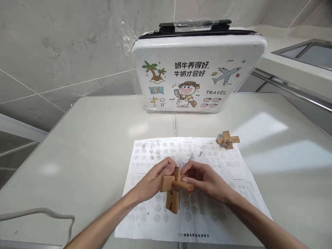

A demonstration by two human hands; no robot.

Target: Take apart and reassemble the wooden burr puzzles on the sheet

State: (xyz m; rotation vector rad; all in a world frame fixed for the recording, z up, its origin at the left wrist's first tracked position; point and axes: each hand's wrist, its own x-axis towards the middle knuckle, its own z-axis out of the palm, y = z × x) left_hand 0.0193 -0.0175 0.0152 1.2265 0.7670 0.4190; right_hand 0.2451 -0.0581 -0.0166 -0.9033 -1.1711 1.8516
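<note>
Between my two hands is a wooden burr puzzle [171, 197], made of several interlocked blocks that stick out in different directions, one with a black mark on its lower end. My left hand [155, 180] grips it from the left, thumb near its top. From the right, my right hand [202, 178] pinches it with thumb and forefinger; part of that grip is hidden. Both hands are above a printed sheet [145, 228] covered in small puzzle diagrams. A second wooden piece, cross-shaped [228, 140] and marked with a black character, lies at the sheet's upper right corner.
A white cartoon-printed suitcase [160, 48] in clear plastic stands at the back of the light table [85, 148]. A grey cable [38, 211] lies at the lower left. A tiled wall [64, 45] rises behind, with a counter [285, 65] on the right.
</note>
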